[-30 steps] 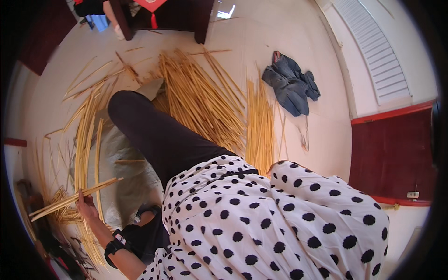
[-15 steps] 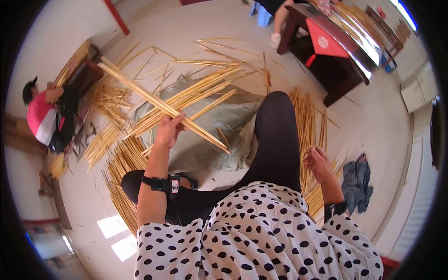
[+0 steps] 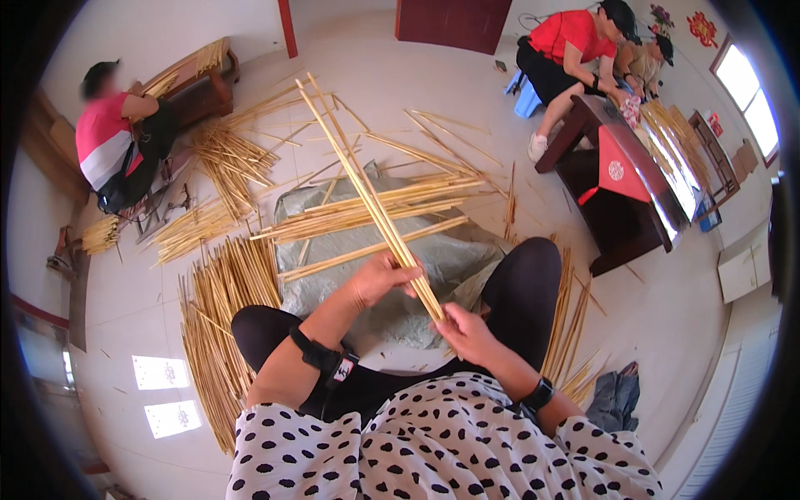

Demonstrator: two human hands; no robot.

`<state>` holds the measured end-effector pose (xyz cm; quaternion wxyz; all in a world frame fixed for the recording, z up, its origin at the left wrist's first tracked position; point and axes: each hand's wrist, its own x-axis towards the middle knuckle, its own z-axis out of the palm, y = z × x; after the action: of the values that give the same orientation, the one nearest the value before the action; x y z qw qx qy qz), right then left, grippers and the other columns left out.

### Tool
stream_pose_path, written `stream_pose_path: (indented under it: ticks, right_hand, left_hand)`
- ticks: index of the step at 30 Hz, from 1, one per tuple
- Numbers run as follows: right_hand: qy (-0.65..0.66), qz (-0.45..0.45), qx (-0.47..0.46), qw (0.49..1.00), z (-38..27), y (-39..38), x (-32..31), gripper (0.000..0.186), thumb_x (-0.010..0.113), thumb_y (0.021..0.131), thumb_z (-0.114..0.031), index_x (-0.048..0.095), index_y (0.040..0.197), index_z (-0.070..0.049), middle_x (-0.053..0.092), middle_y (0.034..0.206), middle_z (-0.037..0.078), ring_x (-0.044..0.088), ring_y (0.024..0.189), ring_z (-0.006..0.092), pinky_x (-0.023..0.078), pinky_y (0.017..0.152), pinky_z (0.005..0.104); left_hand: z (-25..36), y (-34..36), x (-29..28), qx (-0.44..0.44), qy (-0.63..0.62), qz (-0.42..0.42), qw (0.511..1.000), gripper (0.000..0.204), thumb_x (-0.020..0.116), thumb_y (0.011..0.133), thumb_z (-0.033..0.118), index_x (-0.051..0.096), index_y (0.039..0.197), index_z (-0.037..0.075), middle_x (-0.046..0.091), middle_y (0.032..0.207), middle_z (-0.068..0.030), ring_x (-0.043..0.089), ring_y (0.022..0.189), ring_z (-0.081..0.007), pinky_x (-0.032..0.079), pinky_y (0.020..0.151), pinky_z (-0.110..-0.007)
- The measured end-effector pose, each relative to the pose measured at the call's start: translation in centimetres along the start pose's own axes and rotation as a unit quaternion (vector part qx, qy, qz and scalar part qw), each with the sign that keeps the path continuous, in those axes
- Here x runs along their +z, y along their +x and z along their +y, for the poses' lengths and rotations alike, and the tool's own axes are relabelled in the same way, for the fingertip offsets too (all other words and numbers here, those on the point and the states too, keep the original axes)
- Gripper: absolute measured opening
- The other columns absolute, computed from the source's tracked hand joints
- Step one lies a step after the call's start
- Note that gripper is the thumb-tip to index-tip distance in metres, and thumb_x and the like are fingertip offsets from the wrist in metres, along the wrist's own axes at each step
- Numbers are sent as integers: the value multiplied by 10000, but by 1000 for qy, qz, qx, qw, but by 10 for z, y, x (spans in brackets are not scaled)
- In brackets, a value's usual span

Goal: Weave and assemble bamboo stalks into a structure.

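A few long, thin, yellow sticks (image 3: pixel 372 200) slant up and away in front of me. My left hand (image 3: pixel 390 278) is closed round them a little above their near end. At that near end my right hand (image 3: pixel 467 333) is closed on the same sticks, its fingertips partly hidden. Beneath them a grey-green plastic sheet (image 3: pixel 325 273) covers a low mound between my knees, with more loose sticks (image 3: pixel 367 215) lying across it.
A dense heap of sticks (image 3: pixel 229 287) lies by my left knee, another pile (image 3: pixel 568 317) by my right. Scattered sticks (image 3: pixel 233 158) cover the floor ahead. One person (image 3: pixel 112 137) sits at left; two more are by a dark table (image 3: pixel 604 137). Crumpled dark cloth (image 3: pixel 615 400) lies at right.
My right hand has come in from the right and taken hold of the sticks' near end. My left hand has moved right and nearer, and the sticks now point more steeply away. The view has shifted.
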<state>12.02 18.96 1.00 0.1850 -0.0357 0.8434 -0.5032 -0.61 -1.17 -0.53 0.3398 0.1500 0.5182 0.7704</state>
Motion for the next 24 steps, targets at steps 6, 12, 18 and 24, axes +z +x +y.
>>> stream_pose_path:
  ticks: [6, 12, 18, 24]
  right_hand:
    - [214, -82, 45, 972, 4, 3, 16, 175, 394, 980, -159, 466, 1049, -16, 561, 778, 58, 555, 678, 117, 478, 632, 260]
    - [306, -103, 46, 945, -3, 4, 22, 164, 358, 991, -170, 448, 973, -33, 457, 711, 17, 435, 594, 100, 401, 566, 237]
    - [334, -58, 37, 940, 0, -3, 3, 161, 347, 996, -183, 428, 957, -50, 424, 712, 17, 418, 600, 106, 371, 545, 238]
    - [426, 18, 26, 904, -2, -22, -30, 163, 344, 998, -195, 423, 968, -56, 405, 705, 4, 404, 589, 102, 367, 539, 228]
  left_hand:
    - [-6, -4, 5, -17, 33, -60, 998, 231, 654, 847, 190, 611, 982, 8, 660, 834, -77, 625, 700, -129, 521, 638, -237]
    - [-7, -3, 2, -23, 38, -77, 996, 252, 653, 850, 200, 607, 1023, 23, 659, 832, -55, 613, 687, -109, 504, 633, -228]
    - [-3, 13, 4, -20, 50, -89, 995, 308, 651, 851, 241, 595, 1050, 13, 650, 922, -84, 613, 719, -117, 505, 680, -240]
    - [-11, 12, -12, -66, 89, 0, 994, 274, 613, 873, 187, 566, 1060, -8, 643, 919, -103, 614, 712, -146, 511, 685, -264]
